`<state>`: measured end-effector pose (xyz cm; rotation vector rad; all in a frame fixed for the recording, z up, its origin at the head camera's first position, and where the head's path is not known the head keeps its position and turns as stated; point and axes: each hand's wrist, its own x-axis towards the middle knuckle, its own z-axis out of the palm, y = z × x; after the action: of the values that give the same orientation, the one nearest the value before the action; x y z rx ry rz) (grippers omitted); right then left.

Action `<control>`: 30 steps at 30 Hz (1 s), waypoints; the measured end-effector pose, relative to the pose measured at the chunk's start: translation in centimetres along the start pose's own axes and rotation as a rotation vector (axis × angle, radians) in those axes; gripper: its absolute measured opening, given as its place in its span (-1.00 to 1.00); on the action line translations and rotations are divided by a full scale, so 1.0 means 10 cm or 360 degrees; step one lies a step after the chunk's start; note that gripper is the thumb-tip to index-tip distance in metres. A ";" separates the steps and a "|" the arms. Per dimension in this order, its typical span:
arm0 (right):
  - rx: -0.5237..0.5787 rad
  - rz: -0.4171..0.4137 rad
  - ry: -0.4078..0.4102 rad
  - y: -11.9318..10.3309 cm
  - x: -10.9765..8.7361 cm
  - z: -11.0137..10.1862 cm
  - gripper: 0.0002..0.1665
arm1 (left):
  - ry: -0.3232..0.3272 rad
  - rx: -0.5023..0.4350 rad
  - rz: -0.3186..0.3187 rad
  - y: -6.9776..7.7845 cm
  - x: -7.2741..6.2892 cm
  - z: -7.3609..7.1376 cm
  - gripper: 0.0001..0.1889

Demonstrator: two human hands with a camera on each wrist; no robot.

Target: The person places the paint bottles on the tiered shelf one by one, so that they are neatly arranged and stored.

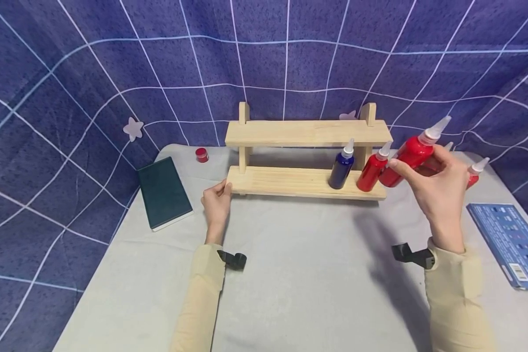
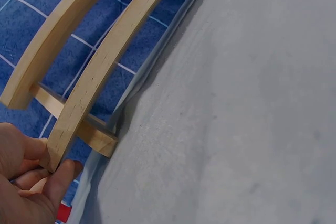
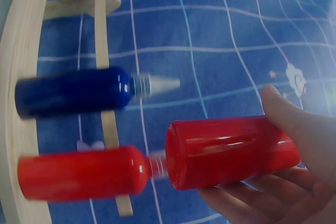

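Observation:
My left hand (image 1: 216,208) pinches the left end of the lower board of a two-tier wooden shelf (image 1: 281,182); the left wrist view shows thumb and fingers round the board's corner (image 2: 55,153). In my right hand (image 1: 446,193) is a red squeeze bottle (image 1: 408,157) with a clear pointed nozzle, tilted and raised at the shelf's right end. On the lower board a dark blue bottle (image 1: 341,171) and another red bottle (image 1: 370,175) stand upright side by side. The held bottle's base overlaps the standing red bottle's nozzle in the right wrist view.
Behind my right hand another red bottle (image 1: 473,177) is partly hidden, with one more nozzle tip beside it. A blue printed box (image 1: 510,244) lies at the right. At the left are a dark green book (image 1: 165,193) and a small red jar (image 1: 202,155). A blue curtain (image 1: 264,63) hangs behind.

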<state>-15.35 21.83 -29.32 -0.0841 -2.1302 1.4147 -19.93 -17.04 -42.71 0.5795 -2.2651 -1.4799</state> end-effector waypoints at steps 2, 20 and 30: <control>0.0012 -0.0047 -0.0044 -0.03 -0.03 0.06 -0.49 | 0.0003 0.0005 0.0005 -0.01 0.01 0.00 -0.70; 0.0064 -0.0117 -0.0507 -0.17 -0.36 0.80 -0.49 | -0.0026 -0.0006 0.0010 -0.02 -0.01 0.00 -0.70; 0.0037 -0.0121 -0.0535 -0.04 -0.36 1.16 -0.50 | -0.0020 -0.0036 0.0021 -0.03 0.00 0.00 -0.71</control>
<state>-17.97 10.75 -33.67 0.2587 -2.3543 1.4921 -19.87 -17.16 -42.94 0.5492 -2.2544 -1.5049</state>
